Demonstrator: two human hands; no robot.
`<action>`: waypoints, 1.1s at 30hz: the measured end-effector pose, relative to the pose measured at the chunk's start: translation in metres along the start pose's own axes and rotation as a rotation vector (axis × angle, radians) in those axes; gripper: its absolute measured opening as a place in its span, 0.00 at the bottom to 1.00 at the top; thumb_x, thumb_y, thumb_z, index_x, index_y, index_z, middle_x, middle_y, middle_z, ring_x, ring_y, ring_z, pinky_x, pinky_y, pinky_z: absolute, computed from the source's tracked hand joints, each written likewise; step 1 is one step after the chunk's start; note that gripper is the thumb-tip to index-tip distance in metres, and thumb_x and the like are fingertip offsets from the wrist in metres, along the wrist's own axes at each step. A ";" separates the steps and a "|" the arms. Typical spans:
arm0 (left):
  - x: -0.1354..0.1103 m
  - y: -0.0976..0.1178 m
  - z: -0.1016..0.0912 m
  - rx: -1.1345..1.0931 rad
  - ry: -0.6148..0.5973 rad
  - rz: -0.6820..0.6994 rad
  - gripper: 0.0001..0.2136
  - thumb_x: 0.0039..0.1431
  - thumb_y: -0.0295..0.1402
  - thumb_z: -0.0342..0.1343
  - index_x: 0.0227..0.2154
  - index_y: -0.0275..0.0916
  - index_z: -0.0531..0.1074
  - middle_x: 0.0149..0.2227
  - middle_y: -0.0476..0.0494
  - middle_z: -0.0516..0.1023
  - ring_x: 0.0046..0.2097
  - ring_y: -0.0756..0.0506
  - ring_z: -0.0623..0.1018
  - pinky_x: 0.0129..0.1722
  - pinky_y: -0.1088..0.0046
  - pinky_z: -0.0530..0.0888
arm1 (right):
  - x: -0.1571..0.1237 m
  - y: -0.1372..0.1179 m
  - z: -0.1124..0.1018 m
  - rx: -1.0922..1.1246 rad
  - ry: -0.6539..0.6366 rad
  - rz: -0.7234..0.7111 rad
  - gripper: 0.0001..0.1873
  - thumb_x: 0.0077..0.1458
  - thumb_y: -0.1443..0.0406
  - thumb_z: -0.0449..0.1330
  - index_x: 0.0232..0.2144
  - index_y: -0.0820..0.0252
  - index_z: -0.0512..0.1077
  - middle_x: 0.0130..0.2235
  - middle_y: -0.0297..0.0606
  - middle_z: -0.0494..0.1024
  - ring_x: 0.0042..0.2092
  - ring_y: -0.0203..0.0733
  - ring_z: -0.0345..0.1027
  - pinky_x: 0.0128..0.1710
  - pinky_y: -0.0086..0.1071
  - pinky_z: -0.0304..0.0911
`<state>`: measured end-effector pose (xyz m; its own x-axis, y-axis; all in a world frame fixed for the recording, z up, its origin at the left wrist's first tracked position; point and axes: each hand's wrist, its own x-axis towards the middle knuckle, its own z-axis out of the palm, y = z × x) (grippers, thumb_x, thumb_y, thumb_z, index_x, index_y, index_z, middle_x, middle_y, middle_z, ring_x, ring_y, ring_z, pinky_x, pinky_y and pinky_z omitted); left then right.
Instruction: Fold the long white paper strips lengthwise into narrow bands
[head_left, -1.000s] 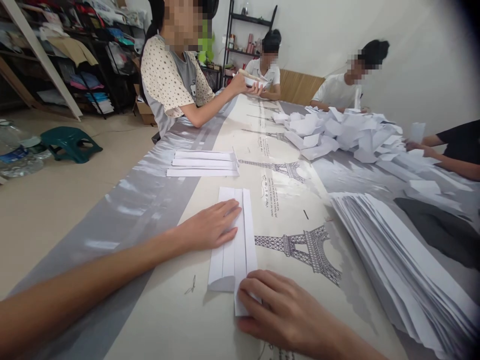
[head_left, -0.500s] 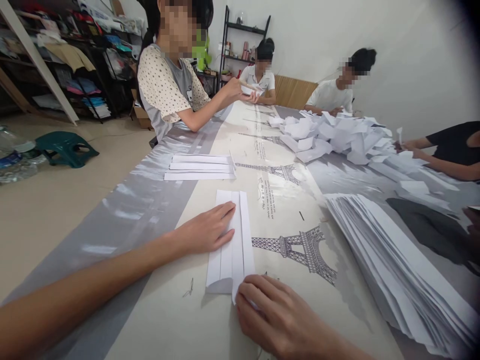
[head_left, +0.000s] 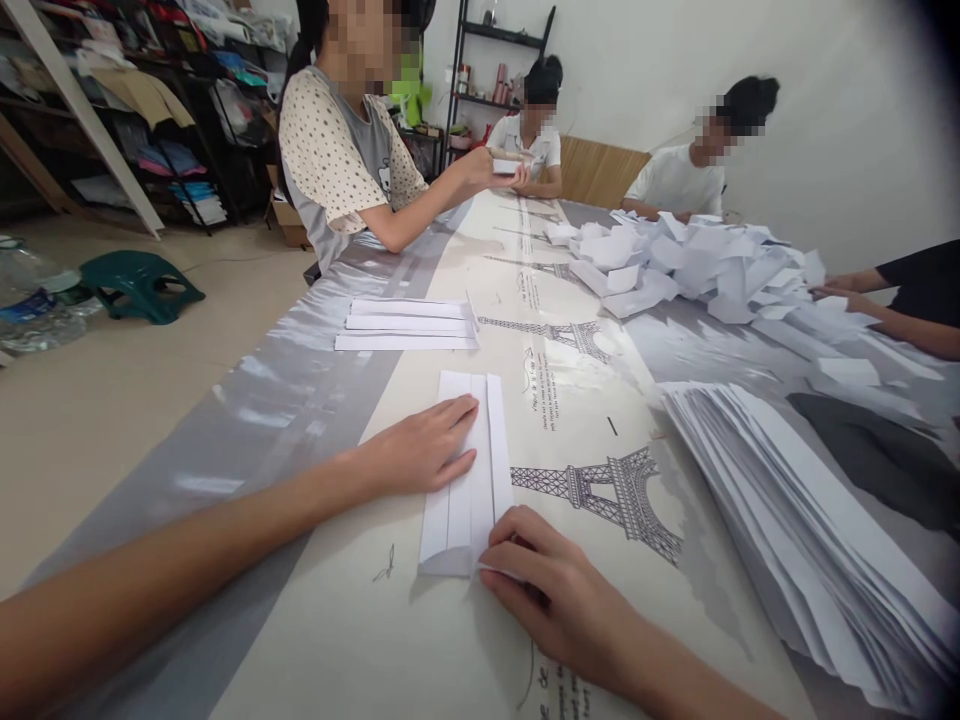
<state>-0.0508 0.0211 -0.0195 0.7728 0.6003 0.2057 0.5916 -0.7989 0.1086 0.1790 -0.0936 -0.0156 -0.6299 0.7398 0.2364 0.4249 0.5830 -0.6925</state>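
Folded white paper lies on the counter, on the cream band of its printed cover. Long axis runs away from the wearer, far end leaning slightly right; creases run lengthwise. Near end lifts into a curved lip. The paper's visible faces are plain white.

Left hand rests on its left side, grip apart, thumb clear of the fingers. Right hand: grip together, thumb and forefinger clamped on the paper's near right corner.

Just right, a printed tower, tip toward the paper, lying across its axis. Script beyond runs sideways, mostly too small to read. Larger print at the near edge: "de" legible, sideways.

Beyond the far end, folded strips lie crosswise. Right: a fanned sheaf; farther off, a heap of white pieces. Co-worker in a dotted sleeve, far left side, holds a white piece. On the floor, bottles, blue label unreadable, beside a green stool.
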 end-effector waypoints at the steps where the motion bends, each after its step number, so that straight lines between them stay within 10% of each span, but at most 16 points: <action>1: 0.000 0.000 0.000 -0.004 0.002 0.001 0.23 0.74 0.38 0.41 0.62 0.26 0.60 0.66 0.26 0.62 0.66 0.36 0.66 0.65 0.63 0.65 | 0.001 0.001 0.000 0.006 -0.008 0.016 0.09 0.67 0.71 0.54 0.37 0.60 0.73 0.39 0.39 0.70 0.39 0.39 0.66 0.38 0.32 0.66; 26: 0.004 0.005 -0.004 0.160 0.116 0.106 0.19 0.72 0.35 0.46 0.58 0.25 0.61 0.62 0.24 0.66 0.66 0.32 0.64 0.63 0.54 0.66 | 0.008 0.004 -0.001 0.042 -0.037 0.250 0.08 0.63 0.71 0.58 0.43 0.54 0.65 0.40 0.33 0.71 0.36 0.38 0.65 0.36 0.32 0.62; 33: 0.008 0.014 -0.012 0.031 0.199 0.181 0.10 0.71 0.24 0.43 0.46 0.32 0.69 0.44 0.38 0.76 0.40 0.44 0.76 0.39 0.67 0.75 | 0.009 0.003 -0.002 0.044 -0.043 0.221 0.07 0.64 0.71 0.56 0.40 0.54 0.64 0.39 0.32 0.69 0.37 0.38 0.64 0.36 0.32 0.60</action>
<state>-0.0393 0.0142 -0.0046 0.8084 0.4261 0.4062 0.4569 -0.8892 0.0233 0.1759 -0.0845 -0.0143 -0.5526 0.8321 0.0470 0.5270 0.3926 -0.7537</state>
